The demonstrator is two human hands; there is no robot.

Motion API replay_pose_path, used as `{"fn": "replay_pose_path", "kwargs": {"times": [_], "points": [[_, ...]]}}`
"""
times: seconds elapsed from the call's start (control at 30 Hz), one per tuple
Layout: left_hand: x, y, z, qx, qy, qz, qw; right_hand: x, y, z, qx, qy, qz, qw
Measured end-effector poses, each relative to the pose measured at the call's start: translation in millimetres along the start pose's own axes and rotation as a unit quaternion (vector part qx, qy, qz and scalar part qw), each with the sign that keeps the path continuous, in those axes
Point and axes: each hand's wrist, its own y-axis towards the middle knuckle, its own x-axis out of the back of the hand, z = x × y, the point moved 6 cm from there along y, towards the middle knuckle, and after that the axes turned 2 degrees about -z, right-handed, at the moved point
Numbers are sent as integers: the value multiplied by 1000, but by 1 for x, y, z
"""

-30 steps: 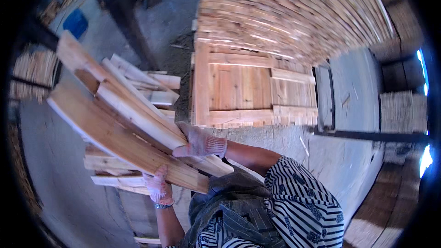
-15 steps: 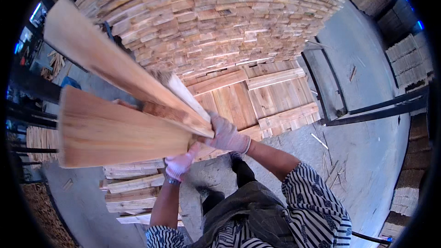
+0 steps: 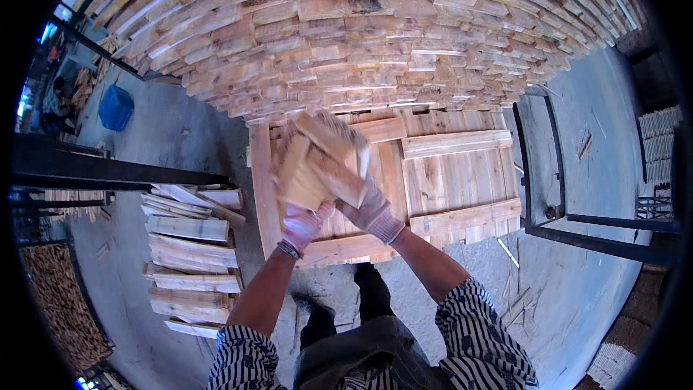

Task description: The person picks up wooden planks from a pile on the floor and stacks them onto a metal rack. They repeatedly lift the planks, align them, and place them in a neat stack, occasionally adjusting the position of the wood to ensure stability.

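A bundle of several wooden boards [image 3: 328, 162] is gripped between my two gloved hands, its ends pointing away from me and blurred by motion. My left hand [image 3: 304, 224] closes round the near end on the left side. Against the right side, my right hand [image 3: 372, 215] is wrapped round the boards, with some fingers hidden behind them. Below the bundle lies a low platform of flat boards [image 3: 455, 180], crossed by several loose planks, such as one at its far right [image 3: 458, 144]. The bundle covers part of the platform's left half.
A tall stack of boards [image 3: 375, 36] rises behind the platform. More boards [image 3: 191, 267] lie in a pile at the left. Dark metal bars [image 3: 123, 170] jut in at left, and a metal frame [image 3: 530, 166] stands at right. A blue container [image 3: 115, 108] sits on the floor, with a person [image 3: 56, 107] beyond.
The boards have swung from the far left to over the platform and now point away from me. Both hands moved along with them, still gripping. My view has turned too.
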Motion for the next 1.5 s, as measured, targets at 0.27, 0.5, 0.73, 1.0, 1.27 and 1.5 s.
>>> {"fn": "replay_pose_path", "kwargs": {"times": [0.27,0.5,0.73,1.0,1.27,1.5], "points": [[17,-8,-64,139,-148,72,976,88,-15,41,-199,-60,78,975],[1,57,95,297,-160,115,934,70,-10,-29,-346,-237,111,901],[-43,63,179,215,189,-56,956,5,-34,-150,-351,-402,32,845],[-46,46,163,261,320,-119,903,7,-15,-181,-335,59,71,938],[25,32,176,257,355,-88,894,-37,-30,-149,-301,-307,53,901],[57,15,147,46,395,-78,914,-37,-25,-139,-359,-326,13,874]]}}
